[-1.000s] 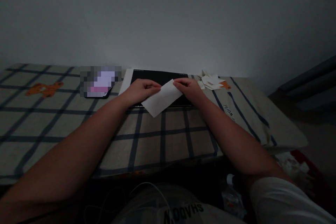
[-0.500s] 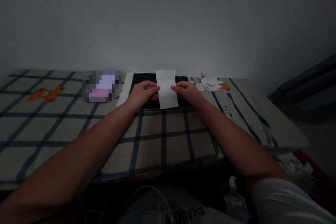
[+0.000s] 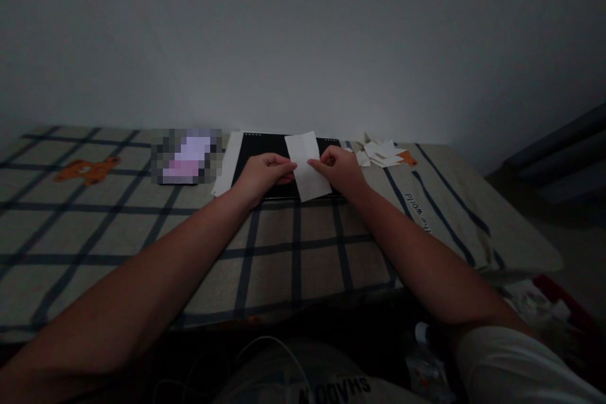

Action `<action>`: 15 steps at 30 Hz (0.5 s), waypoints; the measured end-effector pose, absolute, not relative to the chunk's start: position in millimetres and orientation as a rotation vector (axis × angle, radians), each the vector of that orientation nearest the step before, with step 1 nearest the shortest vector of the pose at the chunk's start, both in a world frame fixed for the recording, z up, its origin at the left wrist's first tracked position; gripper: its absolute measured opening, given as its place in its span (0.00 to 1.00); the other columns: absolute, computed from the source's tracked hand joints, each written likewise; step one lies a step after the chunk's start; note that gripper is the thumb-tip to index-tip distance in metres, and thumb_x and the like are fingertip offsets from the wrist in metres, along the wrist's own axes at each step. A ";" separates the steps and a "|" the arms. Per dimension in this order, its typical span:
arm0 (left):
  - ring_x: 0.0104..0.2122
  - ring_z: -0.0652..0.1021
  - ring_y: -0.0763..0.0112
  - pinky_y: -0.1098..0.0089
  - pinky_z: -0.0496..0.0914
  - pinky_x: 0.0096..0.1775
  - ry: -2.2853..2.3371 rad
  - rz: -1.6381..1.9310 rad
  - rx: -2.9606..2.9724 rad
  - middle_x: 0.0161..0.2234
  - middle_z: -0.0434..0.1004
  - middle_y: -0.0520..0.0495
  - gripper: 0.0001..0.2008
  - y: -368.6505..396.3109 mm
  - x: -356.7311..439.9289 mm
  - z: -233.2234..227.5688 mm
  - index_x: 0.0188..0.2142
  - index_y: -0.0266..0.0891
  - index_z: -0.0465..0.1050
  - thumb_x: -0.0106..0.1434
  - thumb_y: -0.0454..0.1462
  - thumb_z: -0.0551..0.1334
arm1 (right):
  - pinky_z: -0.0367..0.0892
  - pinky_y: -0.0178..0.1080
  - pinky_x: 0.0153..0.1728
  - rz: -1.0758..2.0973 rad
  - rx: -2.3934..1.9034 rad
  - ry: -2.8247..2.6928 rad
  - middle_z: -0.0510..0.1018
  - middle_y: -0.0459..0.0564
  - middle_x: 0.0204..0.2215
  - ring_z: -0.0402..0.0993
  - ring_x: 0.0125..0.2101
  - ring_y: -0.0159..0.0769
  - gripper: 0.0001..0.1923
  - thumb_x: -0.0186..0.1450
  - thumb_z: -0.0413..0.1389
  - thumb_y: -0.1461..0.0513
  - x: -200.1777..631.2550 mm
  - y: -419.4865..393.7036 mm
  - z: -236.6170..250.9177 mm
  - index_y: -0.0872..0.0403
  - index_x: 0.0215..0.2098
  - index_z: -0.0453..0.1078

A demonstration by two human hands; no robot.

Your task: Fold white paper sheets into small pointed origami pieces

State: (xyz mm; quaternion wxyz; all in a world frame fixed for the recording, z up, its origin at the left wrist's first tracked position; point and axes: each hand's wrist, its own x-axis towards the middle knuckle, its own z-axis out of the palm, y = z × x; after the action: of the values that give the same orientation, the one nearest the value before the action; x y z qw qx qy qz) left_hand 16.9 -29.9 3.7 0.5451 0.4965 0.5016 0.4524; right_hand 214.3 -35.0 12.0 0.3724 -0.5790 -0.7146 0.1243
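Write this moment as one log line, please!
left hand: pinching white paper strip | right hand: pinching same strip | under: black flat board | surface: checked cloth

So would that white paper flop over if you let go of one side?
Probably yes. The white paper looks thin, and both the left hand and right hand pinch its edges. It seems very light. A faint crease across it might make it bend there first.

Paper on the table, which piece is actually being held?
The white strip, pinched between the left hand and right hand over the black board; the scraps lie untouched.
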 end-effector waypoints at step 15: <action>0.27 0.79 0.76 0.71 0.78 0.38 1.020 1.120 1.130 0.30 0.81 0.50 0.12 -26.9 13.5 -1.0 0.32 0.35 0.78 0.51 0.38 0.76 | 0.65 0.37 0.31 0.402 -0.880 -1.961 0.75 0.49 0.34 0.71 0.34 0.35 0.12 0.67 0.59 0.52 215.1 -30.1 0.5 0.52 0.35 0.74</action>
State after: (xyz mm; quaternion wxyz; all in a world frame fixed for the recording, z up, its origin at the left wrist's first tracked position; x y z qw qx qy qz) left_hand 13.5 -26.9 -1.0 0.5860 0.4845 0.4373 0.4803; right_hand 215.1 -30.1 0.5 0.4596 -0.3575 -0.7964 0.1633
